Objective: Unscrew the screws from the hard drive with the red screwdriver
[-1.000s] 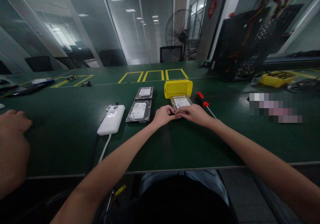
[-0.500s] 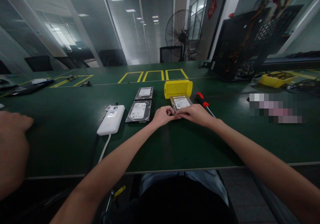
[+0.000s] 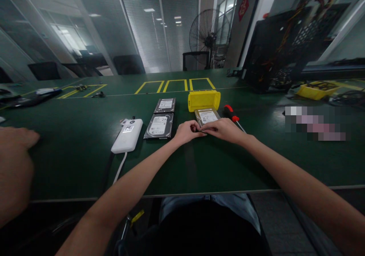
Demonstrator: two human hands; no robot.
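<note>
My left hand (image 3: pixel 186 131) and my right hand (image 3: pixel 224 129) meet at the near edge of a hard drive (image 3: pixel 207 116). Fingers of both are pinched together, and what lies between them is too small to make out. The drive leans against the front of a yellow bin (image 3: pixel 204 100) lying on its side. To the right of the bin rests a red and black screwdriver (image 3: pixel 231 113), its shaft partly behind my right hand. Two more hard drives lie left of my hands, one (image 3: pixel 165 105) behind the other (image 3: pixel 159 126).
A white power bank (image 3: pixel 127 136) with a cable lies on the green table (image 3: pixel 85 153). Another person's hand (image 3: pixel 17 145) is at the far left. A black computer case (image 3: pixel 268 54) and a yellow tray (image 3: pixel 315 91) with cables stand at the back right.
My hands stay at the drive's near edge with only slight finger movement. The whole view has shifted very slightly.
</note>
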